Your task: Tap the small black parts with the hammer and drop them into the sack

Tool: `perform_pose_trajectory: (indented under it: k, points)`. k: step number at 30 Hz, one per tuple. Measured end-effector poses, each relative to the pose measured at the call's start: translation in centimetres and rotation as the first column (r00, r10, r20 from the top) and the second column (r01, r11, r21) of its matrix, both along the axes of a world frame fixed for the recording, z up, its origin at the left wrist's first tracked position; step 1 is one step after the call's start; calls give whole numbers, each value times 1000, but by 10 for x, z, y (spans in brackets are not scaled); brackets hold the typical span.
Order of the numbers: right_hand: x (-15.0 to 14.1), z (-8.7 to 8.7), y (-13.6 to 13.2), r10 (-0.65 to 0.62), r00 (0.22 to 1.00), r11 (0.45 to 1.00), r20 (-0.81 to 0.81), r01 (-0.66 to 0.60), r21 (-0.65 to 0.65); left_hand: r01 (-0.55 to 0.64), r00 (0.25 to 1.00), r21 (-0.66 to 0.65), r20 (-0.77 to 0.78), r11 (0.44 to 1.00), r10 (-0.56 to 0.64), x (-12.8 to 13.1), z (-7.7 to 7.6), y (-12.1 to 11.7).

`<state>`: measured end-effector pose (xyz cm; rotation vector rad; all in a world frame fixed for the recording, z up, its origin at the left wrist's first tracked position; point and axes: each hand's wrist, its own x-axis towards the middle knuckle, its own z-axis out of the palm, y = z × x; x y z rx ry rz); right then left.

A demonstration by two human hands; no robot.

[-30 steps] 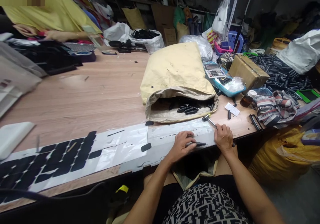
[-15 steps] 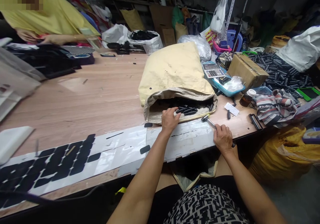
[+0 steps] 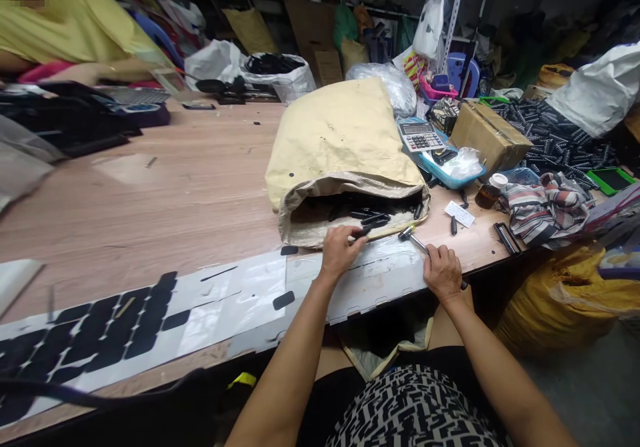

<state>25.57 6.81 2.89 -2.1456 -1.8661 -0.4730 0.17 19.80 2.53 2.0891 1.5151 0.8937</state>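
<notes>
My left hand (image 3: pixel 341 252) is closed on a small black elongated piece (image 3: pixel 364 231), just in front of the mouth of a large pale yellow sack (image 3: pixel 345 134). Inside the sack lie several more black pieces (image 3: pixel 375 219) of similar shape. My right hand (image 3: pixel 444 271) grips a small hammer (image 3: pixel 411 235) by its handle, with the metal head pointing up and left near the sack's right corner. Under both hands is a white sheet (image 3: pixel 380 274) along the table's front edge.
Black rounded pads (image 3: pixel 113 320) lie on white backing at the left. A calculator (image 3: pixel 421 136) rests on a blue basket (image 3: pixel 463 179), near a cardboard box (image 3: pixel 487 137) and a brown bottle (image 3: pixel 490 192). A person in yellow (image 3: pixel 85 27) sits across the table (image 3: pixel 210 167).
My left hand has drawn back slightly from the sack's mouth with a black piece now in its fingers. My right hand still holds the hammer. The view has shifted a little.
</notes>
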Motion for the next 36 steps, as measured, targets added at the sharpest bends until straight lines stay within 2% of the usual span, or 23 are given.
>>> perform_pose_trajectory:
  k: [3, 5, 7, 16, 20, 22, 25, 29, 36]
  points:
    - [0, 1, 0, 0, 1000, 1000, 1, 0, 1, 223, 975, -22, 22, 974, -223, 3, -5, -35]
    - [1, 1, 0, -2, 1000, 1000, 7, 2, 8, 251, 968, -41, 11, 967, -251, 5, -10, -52]
    - [1, 1, 0, 0, 1000, 1000, 16, 0, 13, 224, 974, -44, 4, 973, -224, 7, -15, -61]
    - [5, 1, 1, -7, 1000, 1000, 2, 7, 23, 230, 973, -79, 35, 970, -228, 7, -17, -55]
    - [4, 7, -4, 67, 988, 997, -141, -60, 54, 220, 975, -95, 35, 971, -218, 7, -16, -55]
    - [-4, 12, -14, 124, 955, 990, -271, -99, 105, 222, 975, -104, 39, 969, -219, 8, -15, -54]
    - [-22, 18, -33, 236, 856, 970, -459, -180, 164, 226, 974, -110, 60, 968, -220, 8, -15, -53]
    - [-45, 18, -55, 296, 746, 950, -596, -293, 105, 202, 978, -115, 68, 973, -195, 8, -15, -53]
    - [-54, 13, -61, 317, 746, 938, -586, -338, 77, 198, 980, -109, 55, 974, -193, 9, -13, -54]
